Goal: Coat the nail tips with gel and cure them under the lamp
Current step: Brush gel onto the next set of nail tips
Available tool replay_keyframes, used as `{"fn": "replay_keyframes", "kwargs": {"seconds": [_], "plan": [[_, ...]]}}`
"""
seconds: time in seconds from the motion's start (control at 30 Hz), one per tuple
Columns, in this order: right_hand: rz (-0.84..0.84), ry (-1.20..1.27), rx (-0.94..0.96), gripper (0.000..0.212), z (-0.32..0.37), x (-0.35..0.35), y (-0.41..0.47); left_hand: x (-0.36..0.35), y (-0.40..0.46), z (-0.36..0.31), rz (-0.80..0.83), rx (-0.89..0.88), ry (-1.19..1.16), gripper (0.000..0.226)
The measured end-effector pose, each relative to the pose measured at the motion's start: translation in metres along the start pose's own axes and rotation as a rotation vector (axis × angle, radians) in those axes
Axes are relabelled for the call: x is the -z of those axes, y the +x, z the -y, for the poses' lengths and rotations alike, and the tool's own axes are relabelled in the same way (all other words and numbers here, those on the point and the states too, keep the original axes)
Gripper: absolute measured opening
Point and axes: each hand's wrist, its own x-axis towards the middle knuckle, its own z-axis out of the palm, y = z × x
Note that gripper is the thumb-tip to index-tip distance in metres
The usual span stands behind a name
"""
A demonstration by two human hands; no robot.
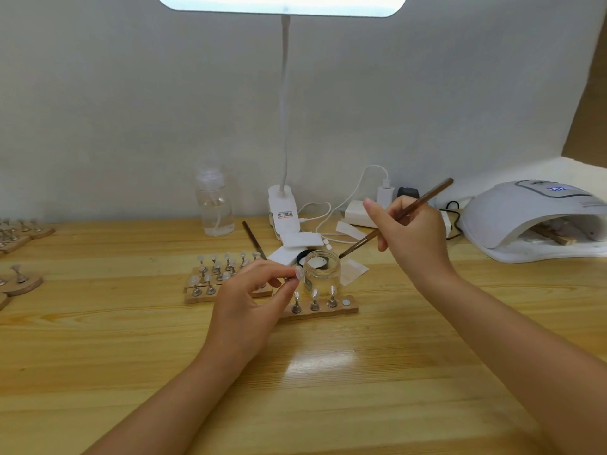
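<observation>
Left hand (249, 300) pinches nail tip (299, 273); right hand (410, 228) holds brush (399, 216).

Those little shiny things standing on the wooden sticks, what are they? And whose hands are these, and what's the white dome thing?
The picture comes from a camera worn on a person's head, so you see their own two hands over a wooden table. The shiny things are fake nail tips on small metal stands, lined up on wooden strips. The left hand pinches one stand with a nail tip on top, lifted off its strip. The right hand holds a brown brush, its tip just by a small glass jar, which probably holds the gel. The white dome on the right is the curing lamp, which hardens gel; a wooden strip seems to lie inside. The bright light at the top is a desk lamp, and a clear bottle stands at the back.
</observation>
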Motion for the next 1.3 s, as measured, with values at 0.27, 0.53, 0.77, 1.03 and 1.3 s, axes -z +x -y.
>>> {"fn": "replay_keyframes", "kwargs": {"seconds": [0.27, 0.53, 0.77, 1.03, 1.3], "plan": [[0.002, 0.227, 0.167, 0.021, 0.003, -0.007, -0.039, 0.0, 0.0, 0.0, -0.012, 0.001, 0.009, 0.03], [0.097, -0.005, 0.464, 0.02, -0.007, -0.01, -0.056, -0.001, 0.0, 0.001, 0.01, 0.029, 0.017, 0.028], [0.152, 0.126, 0.48, 0.028, -0.003, -0.015, -0.066, -0.001, 0.0, 0.003, 0.007, 0.013, 0.053, 0.028], [0.137, -0.056, 0.665, 0.055, -0.011, -0.019, -0.066, -0.001, 0.0, 0.005, 0.015, 0.016, 0.051, 0.02], [0.122, -0.078, 0.69, 0.056, -0.011, -0.02, -0.067, -0.002, 0.0, 0.005, 0.006, 0.017, 0.044, 0.024]]}}
